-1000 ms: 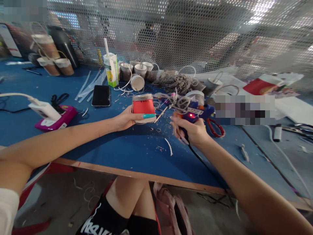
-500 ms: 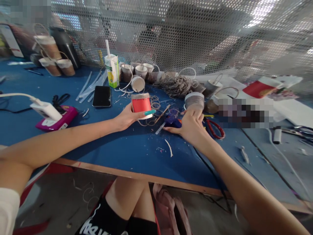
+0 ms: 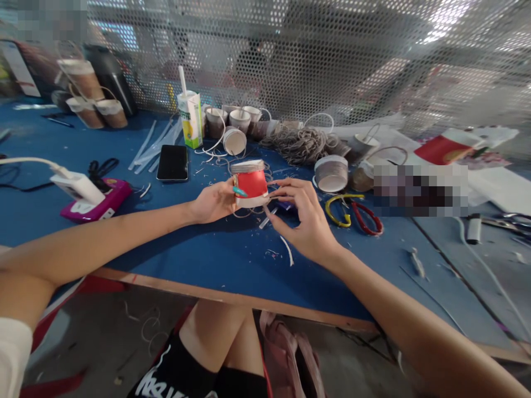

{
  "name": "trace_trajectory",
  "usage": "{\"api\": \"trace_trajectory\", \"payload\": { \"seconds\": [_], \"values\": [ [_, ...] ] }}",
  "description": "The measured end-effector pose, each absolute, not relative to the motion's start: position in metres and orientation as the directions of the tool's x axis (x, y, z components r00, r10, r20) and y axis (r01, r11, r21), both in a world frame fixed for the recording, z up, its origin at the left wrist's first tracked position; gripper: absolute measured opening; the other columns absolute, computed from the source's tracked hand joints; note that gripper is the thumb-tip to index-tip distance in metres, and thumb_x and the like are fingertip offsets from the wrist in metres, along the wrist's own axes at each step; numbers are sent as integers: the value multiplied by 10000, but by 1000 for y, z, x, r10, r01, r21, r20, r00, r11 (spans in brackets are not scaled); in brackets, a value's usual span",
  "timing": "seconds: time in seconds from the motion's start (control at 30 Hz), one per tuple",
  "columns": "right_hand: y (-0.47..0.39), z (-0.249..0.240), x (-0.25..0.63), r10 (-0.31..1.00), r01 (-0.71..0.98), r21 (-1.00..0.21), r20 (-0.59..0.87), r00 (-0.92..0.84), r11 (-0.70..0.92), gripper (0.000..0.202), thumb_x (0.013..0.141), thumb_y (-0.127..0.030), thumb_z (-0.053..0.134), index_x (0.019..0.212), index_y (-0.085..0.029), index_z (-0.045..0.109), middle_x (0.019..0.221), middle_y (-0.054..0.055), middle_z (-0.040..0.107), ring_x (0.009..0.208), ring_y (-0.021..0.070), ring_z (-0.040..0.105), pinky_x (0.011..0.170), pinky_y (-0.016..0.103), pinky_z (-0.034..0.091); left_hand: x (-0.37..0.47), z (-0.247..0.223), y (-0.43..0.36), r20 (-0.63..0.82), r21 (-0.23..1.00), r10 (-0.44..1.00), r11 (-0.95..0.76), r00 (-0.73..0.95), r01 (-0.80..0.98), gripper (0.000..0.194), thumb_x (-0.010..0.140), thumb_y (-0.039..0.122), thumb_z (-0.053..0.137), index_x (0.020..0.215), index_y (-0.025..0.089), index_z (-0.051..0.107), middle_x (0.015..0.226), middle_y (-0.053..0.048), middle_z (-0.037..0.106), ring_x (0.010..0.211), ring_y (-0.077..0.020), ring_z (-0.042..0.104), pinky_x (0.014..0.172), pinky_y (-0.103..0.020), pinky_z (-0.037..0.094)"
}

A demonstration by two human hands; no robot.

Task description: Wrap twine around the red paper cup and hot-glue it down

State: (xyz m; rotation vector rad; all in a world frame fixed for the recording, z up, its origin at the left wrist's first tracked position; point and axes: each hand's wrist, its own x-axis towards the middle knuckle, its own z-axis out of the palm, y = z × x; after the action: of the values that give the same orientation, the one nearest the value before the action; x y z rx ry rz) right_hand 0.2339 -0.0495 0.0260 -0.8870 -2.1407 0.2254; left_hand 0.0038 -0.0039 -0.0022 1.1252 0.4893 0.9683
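Note:
A red cup (image 3: pixel 252 183) with grey cord wound round its upper end and a white band at its lower end is held over the blue table. My left hand (image 3: pixel 216 201) grips it from the left, a teal item showing at the fingers. From the right, my right hand (image 3: pixel 305 218) reaches to the cup with fingers apart, the fingertips at its lower right edge. Behind the right fingers lies a dark blue tool (image 3: pixel 288 207), mostly hidden. A cord-wrapped cup (image 3: pixel 332 172) lies on its side to the right.
Yellow-handled (image 3: pixel 338 213) and red-handled (image 3: pixel 367 218) tools lie right of my right hand. Behind are a grey cord bundle (image 3: pixel 302 145), several cups and a drink carton (image 3: pixel 191 120). A black phone (image 3: pixel 172 163) and a purple power strip (image 3: pixel 97 200) are left.
My right hand has moved left from the cord-wrapped cup to the red cup. The red cup has shifted slightly right and turned in my left hand. The yellow-handled tool is now uncovered.

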Motion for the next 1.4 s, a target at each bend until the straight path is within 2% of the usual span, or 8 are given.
{"api": "trace_trajectory", "payload": {
  "seconds": [0.1,0.23,0.33,0.7,0.9,1.13,1.23,1.4],
  "values": [
    [-47,25,235,708,505,-508,598,-376,698,235,899,-239,698,1112,-258,601,1305,132,620,1237,295,647,957,512,660,3,0,-3,144,890,821,136,553,-435,279,626,362,635,875,250,692,912,-59,775,1234,-372,688,1068,-553,534],
    [-43,22,235,753,465,-598,580,-309,652,201,885,-254,716,1054,-232,610,1263,141,608,1171,282,679,949,492,661,5,4,-1,119,865,806,202,580,-459,310,659,411,610,898,233,695,1091,-102,788,1388,-396,590,1090,-563,530],
    [-41,20,235,779,424,-656,564,-274,624,180,890,-274,709,1034,-228,611,1239,135,597,1149,271,686,952,482,659,6,4,-1,121,864,818,192,562,-465,334,648,388,603,928,232,699,1125,-85,786,1343,-370,623,1086,-544,539],
    [-36,13,237,809,353,-730,548,-210,586,286,854,-295,742,1093,-250,592,1216,96,619,1127,242,676,999,485,638,9,-4,-1,97,887,914,99,393,-450,378,724,288,826,1064,213,679,1093,-57,753,1115,-235,714,1086,-413,532],
    [-39,15,234,797,318,-731,536,-278,603,267,860,-315,747,1075,-261,598,1230,91,629,1141,240,688,1003,467,647,10,-6,-3,121,896,924,55,362,-441,584,629,231,938,1134,204,645,1181,-69,736,1186,-256,707,1145,-471,482],
    [-48,25,233,794,293,-738,556,-247,608,200,900,-302,710,1066,-257,607,1220,97,669,1139,239,681,1003,452,619,12,-6,0,150,929,970,-73,189,-363,680,540,337,988,1086,213,603,1114,-62,718,1155,-273,677,1107,-491,487],
    [-56,33,230,810,202,-792,520,-272,576,207,894,-313,733,1032,-248,593,1218,90,701,1001,198,700,902,392,636,11,-7,2,205,944,977,-180,64,-278,697,524,407,982,1057,226,570,1081,-48,686,1155,-276,650,1091,-488,481],
    [-61,37,223,911,54,-978,167,-376,201,456,830,-468,826,939,-247,442,1389,111,642,557,56,620,532,309,625,12,-7,0,316,920,949,-303,14,-247,675,561,470,955,1050,249,544,1034,-28,665,1150,-277,636,1052,-458,481]
  ]
}}
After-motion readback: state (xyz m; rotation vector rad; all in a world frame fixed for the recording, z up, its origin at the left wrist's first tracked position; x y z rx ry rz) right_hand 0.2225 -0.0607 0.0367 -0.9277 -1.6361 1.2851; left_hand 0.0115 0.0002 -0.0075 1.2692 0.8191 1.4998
